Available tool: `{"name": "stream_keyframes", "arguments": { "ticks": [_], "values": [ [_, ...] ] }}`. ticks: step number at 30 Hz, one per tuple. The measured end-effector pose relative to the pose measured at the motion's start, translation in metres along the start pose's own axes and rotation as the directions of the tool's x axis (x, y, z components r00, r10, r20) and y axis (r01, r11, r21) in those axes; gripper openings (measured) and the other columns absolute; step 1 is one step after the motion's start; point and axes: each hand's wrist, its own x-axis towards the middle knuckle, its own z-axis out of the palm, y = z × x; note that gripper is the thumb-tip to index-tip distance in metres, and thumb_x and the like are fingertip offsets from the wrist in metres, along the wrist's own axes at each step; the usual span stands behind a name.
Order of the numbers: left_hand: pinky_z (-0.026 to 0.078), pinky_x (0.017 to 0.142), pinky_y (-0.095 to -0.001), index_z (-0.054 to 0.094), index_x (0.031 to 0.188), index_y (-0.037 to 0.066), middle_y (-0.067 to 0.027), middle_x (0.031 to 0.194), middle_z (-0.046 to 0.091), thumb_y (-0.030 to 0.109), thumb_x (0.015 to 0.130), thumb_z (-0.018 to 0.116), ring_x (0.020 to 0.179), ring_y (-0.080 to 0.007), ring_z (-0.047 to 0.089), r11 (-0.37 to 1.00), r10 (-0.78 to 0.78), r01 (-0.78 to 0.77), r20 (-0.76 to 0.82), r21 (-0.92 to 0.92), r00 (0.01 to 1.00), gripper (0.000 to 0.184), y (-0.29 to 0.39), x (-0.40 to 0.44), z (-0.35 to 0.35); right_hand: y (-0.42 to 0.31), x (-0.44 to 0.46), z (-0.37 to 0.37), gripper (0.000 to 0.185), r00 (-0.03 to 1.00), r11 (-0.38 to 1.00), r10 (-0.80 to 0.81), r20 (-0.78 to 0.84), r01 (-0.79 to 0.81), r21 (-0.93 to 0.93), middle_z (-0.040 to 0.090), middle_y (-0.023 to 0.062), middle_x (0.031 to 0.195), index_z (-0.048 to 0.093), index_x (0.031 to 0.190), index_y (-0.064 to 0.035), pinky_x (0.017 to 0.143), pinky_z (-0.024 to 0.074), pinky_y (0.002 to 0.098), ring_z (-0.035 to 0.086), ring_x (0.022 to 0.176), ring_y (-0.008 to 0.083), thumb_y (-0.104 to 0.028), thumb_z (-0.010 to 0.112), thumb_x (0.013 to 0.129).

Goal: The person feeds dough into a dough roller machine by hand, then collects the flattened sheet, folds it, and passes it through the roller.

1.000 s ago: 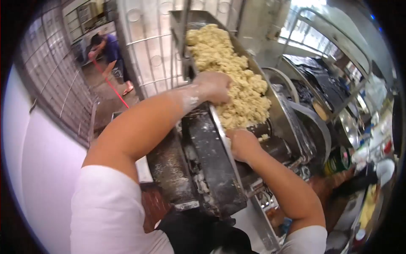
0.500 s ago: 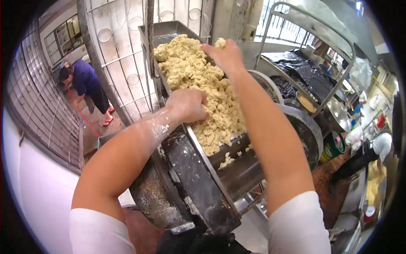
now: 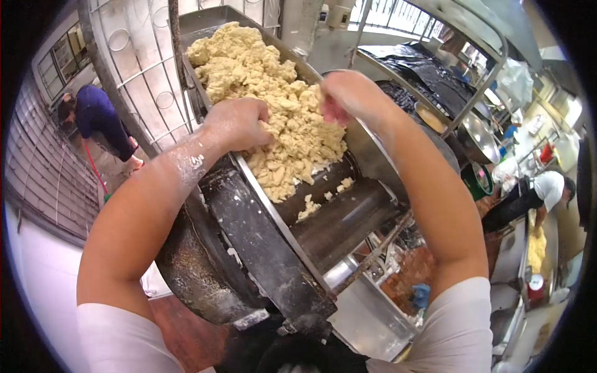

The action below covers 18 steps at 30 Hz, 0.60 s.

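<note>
A heap of pale yellow, crumbly dough [image 3: 280,118] fills much of a long metal trough [image 3: 214,15]. At the near end lies a smooth dark metal roller [image 3: 339,217], with a few loose crumbs beside it. My left hand [image 3: 241,124], dusted with flour, is over the trough's left edge, its fingers curled into the dough. Above the right side of the heap is my right hand [image 3: 348,96], somewhat blurred. Its fingers curl downward and inward; whatever they hold, if anything, is hidden.
Below the trough's near end sits a metal tray [image 3: 373,323]. A rack with black plastic sheeting [image 3: 423,68] stands at the back right. One person [image 3: 99,118] bends behind the grille at left; another person [image 3: 541,193] handles yellow dough [image 3: 536,248] at far right.
The view has shifted, putting the trough further left and showing the tray below. My right hand has come down and inward; the small lump seen at its fingers is no longer visible.
</note>
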Motion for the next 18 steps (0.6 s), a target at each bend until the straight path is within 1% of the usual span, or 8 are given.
{"name": "stream_keyframes", "arguments": {
  "ticks": [2,4,6,7,10,11,14,18],
  "values": [
    [0.05,0.084,-0.037,0.066,0.102,0.009,-0.0129,0.1,0.067,0.04,0.065,0.074,0.097,-0.028,0.064,1.0,-0.003,0.002,-0.01,-0.008,1.0,0.049,-0.001,0.0,0.001,0.011,-0.035,0.001,0.025,0.991,0.99,0.077,0.112,-0.062,-0.129,0.064,0.0146,0.067,0.061,0.071,0.0023,0.047,0.051,0.0316,0.065,0.052,0.0215,-0.014,0.046,0.084],
    [0.05,0.083,-0.0369,0.066,0.1,0.009,-0.0134,0.098,0.067,0.04,0.064,0.075,0.096,-0.0283,0.064,1.0,0.006,-0.006,-0.031,-0.005,1.0,0.049,-0.002,0.001,0.003,0.018,-0.061,0.008,0.026,0.973,0.894,0.208,0.098,-0.148,-0.422,0.067,0.0164,0.073,0.065,0.072,0.001,0.054,0.0539,0.0349,0.069,0.062,0.0248,-0.016,0.049,0.084],
    [0.05,0.082,-0.0371,0.067,0.099,0.009,-0.0138,0.097,0.067,0.04,0.064,0.074,0.095,-0.0285,0.064,1.0,0.017,-0.017,-0.046,-0.004,0.999,0.048,-0.003,0.001,0.005,0.074,-0.056,0.021,0.027,0.964,0.342,-0.07,0.258,0.266,-0.901,0.069,0.0193,0.084,0.069,0.079,0.0005,0.066,0.0554,0.0403,0.07,0.077,0.0303,-0.02,0.052,0.083],
    [0.05,0.082,-0.0372,0.067,0.099,0.009,-0.014,0.096,0.067,0.04,0.064,0.074,0.094,-0.0286,0.064,1.0,0.025,-0.025,-0.054,-0.001,0.998,0.048,-0.002,0.001,0.005,0.069,-0.064,0.029,0.028,0.991,0.532,0.134,0.025,-0.051,-0.845,0.068,0.0222,0.094,0.071,0.084,-0.0006,0.079,0.053,0.0445,0.067,0.089,0.0352,-0.022,0.054,0.081],
    [0.049,0.087,-0.0369,0.067,0.103,0.011,-0.0131,0.101,0.068,0.039,0.066,0.072,0.099,-0.0281,0.064,1.0,0.009,-0.008,-0.029,0.025,1.0,0.047,0.0,0.0,0.003,0.101,-0.06,0.046,0.029,0.97,0.517,0.233,0.061,-0.071,-0.853,0.067,0.0244,0.096,0.071,0.082,0.0009,0.084,0.0514,0.0446,0.066,0.091,0.0369,-0.022,0.053,0.08],
    [0.049,0.085,-0.0372,0.067,0.101,0.01,-0.0134,0.099,0.067,0.04,0.065,0.072,0.096,-0.0284,0.064,1.0,0.014,-0.014,-0.034,0.012,0.999,0.047,-0.001,0.001,0.003,0.119,-0.053,0.047,0.03,0.966,0.457,0.203,0.159,0.051,-0.888,0.067,0.0243,0.097,0.071,0.085,0.0005,0.084,0.0514,0.044,0.066,0.092,0.0361,-0.023,0.054,0.079],
    [0.05,0.08,-0.0378,0.066,0.097,0.008,-0.0138,0.095,0.067,0.041,0.064,0.074,0.091,-0.0293,0.064,1.0,0.014,-0.015,-0.044,-0.015,0.999,0.047,-0.004,0.0,0.006,0.105,-0.061,0.057,0.032,0.985,0.661,0.16,0.063,-0.06,-0.748,0.067,0.0235,0.097,0.07,0.089,0.0005,0.084,0.0517,0.0435,0.066,0.092,0.0359,-0.024,0.054,0.078],
    [0.05,0.08,-0.0377,0.067,0.098,0.01,-0.0131,0.095,0.068,0.039,0.064,0.073,0.092,-0.0289,0.065,1.0,0.003,-0.003,-0.056,-0.003,0.998,0.045,0.0,0.0,0.004,0.082,-0.079,0.078,0.031,0.986,0.658,0.149,0.077,-0.04,-0.752,0.068,0.0223,0.096,0.069,0.091,0.0004,0.081,0.0523,0.0445,0.066,0.092,0.0357,-0.024,0.056,0.078]
  ]
}}
